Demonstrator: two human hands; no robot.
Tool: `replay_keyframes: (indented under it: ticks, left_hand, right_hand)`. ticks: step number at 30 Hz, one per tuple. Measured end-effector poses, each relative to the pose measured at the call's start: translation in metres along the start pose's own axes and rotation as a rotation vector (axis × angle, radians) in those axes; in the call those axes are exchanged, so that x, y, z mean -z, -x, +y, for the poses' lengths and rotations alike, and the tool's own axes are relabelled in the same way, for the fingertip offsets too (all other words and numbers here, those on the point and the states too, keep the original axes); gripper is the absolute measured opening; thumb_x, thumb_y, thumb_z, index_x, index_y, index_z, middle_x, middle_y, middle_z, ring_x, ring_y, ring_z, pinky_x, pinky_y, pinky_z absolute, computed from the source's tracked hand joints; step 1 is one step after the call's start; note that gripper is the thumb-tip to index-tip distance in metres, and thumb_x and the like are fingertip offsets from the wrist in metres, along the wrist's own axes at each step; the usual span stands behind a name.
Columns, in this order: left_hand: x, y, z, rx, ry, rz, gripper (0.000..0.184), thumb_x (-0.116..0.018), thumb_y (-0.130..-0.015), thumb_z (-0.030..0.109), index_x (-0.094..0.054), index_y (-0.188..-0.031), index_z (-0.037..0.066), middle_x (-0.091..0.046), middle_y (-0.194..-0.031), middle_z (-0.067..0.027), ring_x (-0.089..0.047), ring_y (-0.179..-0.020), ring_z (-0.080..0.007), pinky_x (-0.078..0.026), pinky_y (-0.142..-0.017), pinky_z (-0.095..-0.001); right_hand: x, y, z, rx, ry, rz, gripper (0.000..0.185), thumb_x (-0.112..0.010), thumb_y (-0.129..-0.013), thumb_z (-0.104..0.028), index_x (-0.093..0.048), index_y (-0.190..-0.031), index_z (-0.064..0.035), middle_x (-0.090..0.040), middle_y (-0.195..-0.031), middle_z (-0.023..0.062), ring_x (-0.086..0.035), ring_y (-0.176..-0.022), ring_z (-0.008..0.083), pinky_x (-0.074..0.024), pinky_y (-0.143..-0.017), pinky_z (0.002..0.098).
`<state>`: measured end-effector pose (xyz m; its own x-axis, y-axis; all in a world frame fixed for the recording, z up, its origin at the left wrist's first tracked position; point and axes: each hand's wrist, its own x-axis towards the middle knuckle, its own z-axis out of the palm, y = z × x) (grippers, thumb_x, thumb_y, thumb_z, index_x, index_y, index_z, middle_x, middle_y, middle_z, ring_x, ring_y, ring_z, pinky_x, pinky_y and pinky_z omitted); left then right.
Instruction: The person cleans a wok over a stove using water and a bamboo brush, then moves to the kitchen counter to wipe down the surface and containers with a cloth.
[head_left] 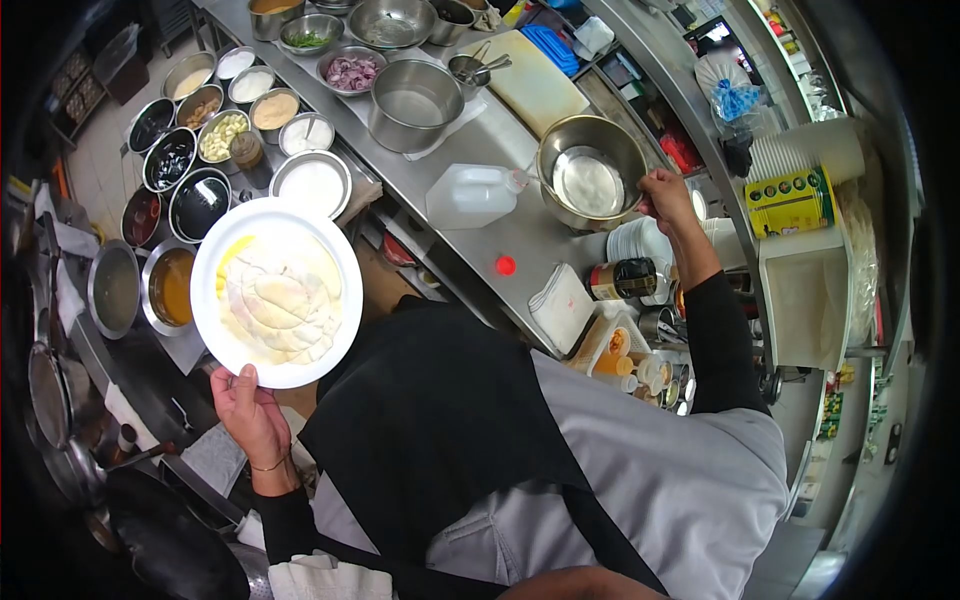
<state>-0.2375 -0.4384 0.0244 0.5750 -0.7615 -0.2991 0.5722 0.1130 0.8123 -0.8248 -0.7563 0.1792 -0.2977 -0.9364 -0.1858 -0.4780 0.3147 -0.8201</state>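
Note:
My left hand is closed on the near rim of a round white plate, thumb on top. On the plate lies a pale, flat, wet-looking mass of food with a yellow streak, perhaps raw egg, along its left edge. My right hand grips the right side of a steel pot at the steel counter's far edge. A little liquid may cover the pot's bottom; I cannot tell. Left of it lies a clear plastic jug, with a red cap apart from it on the counter.
Several metal bowls of sauces and powders stand on the left, including an orange-liquid bowl. Behind are a large empty pot, a bowl of chopped purple onion and a cutting board. A folded cloth lies near the counter edge.

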Motion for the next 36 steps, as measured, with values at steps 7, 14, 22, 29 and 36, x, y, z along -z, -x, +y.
replay_keyframes:
  ticks: [7,14,22,29,36]
  left_hand:
    - [0.003,-0.002,-0.001,-0.009,-0.003,-0.005,0.020,-0.061,-0.102,0.003,-0.050,-0.118,-0.001,-0.068,-0.117,-0.0161,-0.068,-0.107,-0.0220,-0.054,-0.099,-0.0369]
    - [-0.001,-0.002,0.000,-0.013,-0.013,-0.006,0.018,-0.059,-0.102,0.002,-0.050,-0.117,0.000,-0.067,-0.116,-0.0162,-0.068,-0.108,-0.0222,-0.055,-0.099,-0.0377]
    - [0.001,-0.004,0.003,0.014,-0.006,-0.017,0.017,-0.059,-0.102,0.001,-0.050,-0.117,0.000,-0.067,-0.117,-0.0166,-0.068,-0.107,-0.0220,-0.054,-0.098,-0.0377]
    - [-0.001,-0.003,0.003,-0.003,-0.014,-0.004,0.018,-0.060,-0.102,0.002,-0.051,-0.117,0.000,-0.068,-0.116,-0.0158,-0.067,-0.106,-0.0212,-0.054,-0.098,-0.0366]
    - [-0.002,-0.004,0.004,-0.010,-0.014,0.003,0.018,-0.060,-0.102,0.003,-0.050,-0.117,0.000,-0.067,-0.116,-0.0157,-0.067,-0.106,-0.0212,-0.054,-0.098,-0.0366]
  right_hand:
    - [0.004,-0.006,0.006,0.023,0.012,-0.037,0.012,-0.065,-0.089,-0.005,-0.058,-0.080,-0.0054,-0.060,-0.064,0.0039,-0.057,-0.044,0.0125,-0.0515,-0.043,0.0269]
    - [0.002,0.000,-0.003,-0.017,0.003,0.012,0.012,-0.066,-0.090,-0.005,-0.058,-0.081,-0.0066,-0.059,-0.065,0.0027,-0.058,-0.045,0.0123,-0.0534,-0.044,0.0274]
    - [0.002,-0.005,-0.001,0.010,0.007,-0.002,0.012,-0.065,-0.089,-0.004,-0.057,-0.080,-0.0060,-0.059,-0.064,0.0029,-0.057,-0.043,0.0127,-0.0519,-0.042,0.0274]
    - [0.001,-0.005,-0.003,0.003,0.011,0.007,0.011,-0.065,-0.088,-0.004,-0.058,-0.081,-0.0052,-0.059,-0.064,0.0031,-0.057,-0.042,0.0127,-0.0513,-0.042,0.0272]
    - [0.003,-0.005,-0.005,0.020,0.008,-0.008,0.010,-0.065,-0.089,-0.004,-0.058,-0.081,-0.0054,-0.058,-0.063,0.0032,-0.057,-0.043,0.0128,-0.0520,-0.042,0.0278]
